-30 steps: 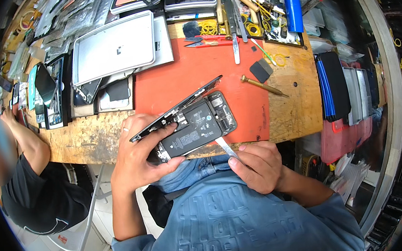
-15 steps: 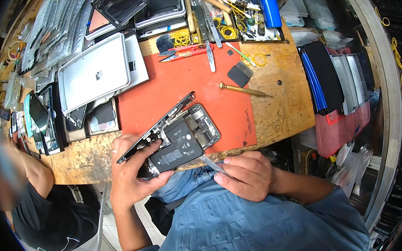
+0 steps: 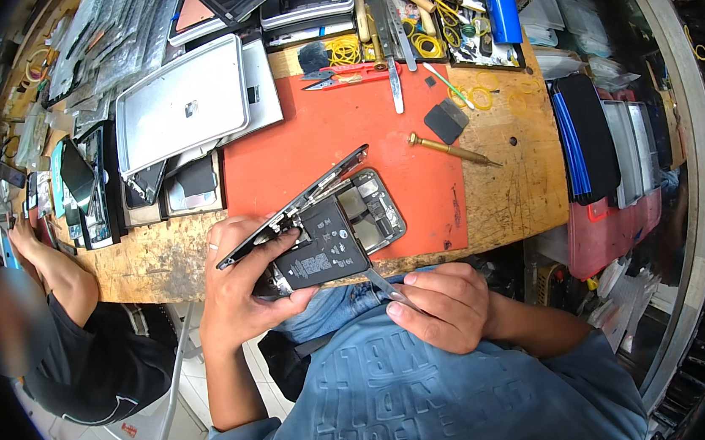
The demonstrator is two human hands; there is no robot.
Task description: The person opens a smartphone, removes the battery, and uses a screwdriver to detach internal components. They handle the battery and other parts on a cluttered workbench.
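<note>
My left hand holds an opened smartphone above the front edge of the bench. The phone's screen half is tilted up along the left side, and my fingers reach between it and the body. A black battery lies in the body, with the thumb near its lower edge. My right hand pinches a thin, flat metal pry blade. The blade's tip meets the lower right corner of the battery; whether it goes underneath is hidden.
Under the phone lies an orange mat on the wooden bench. A brass screwdriver, red-handled snips and a metal spatula rest beyond. Silver tablet shells are stacked at left. Another person's arm leans on the bench's left end.
The whole view has shifted, so bench and phone appear farther right. More pale interior shows beside the battery. The blade stays at the battery's corner. The other person's forearm now shows more on the bench.
</note>
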